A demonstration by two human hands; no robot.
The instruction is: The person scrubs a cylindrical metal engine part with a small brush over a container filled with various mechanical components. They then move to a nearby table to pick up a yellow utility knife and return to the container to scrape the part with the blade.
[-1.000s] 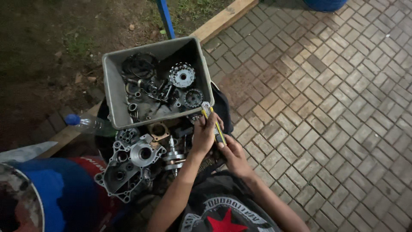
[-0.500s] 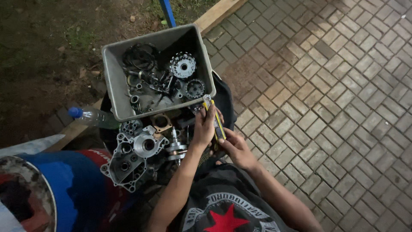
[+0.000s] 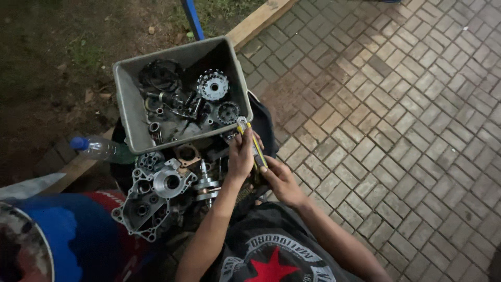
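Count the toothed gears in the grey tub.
2. One bright gear sits near the tub's middle at the back; a darker gear lies toward the right front corner. More may be hidden among the dark parts.

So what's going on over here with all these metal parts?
A person holds a yellow-handled tool in both hands, left hand above, right hand below. It sits beside a grey tub full of gears and engine parts. An engine case half and a crankshaft lie just below the tub.

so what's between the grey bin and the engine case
In the head view, a brown gasket lies between the bin and the case, among dark small parts.
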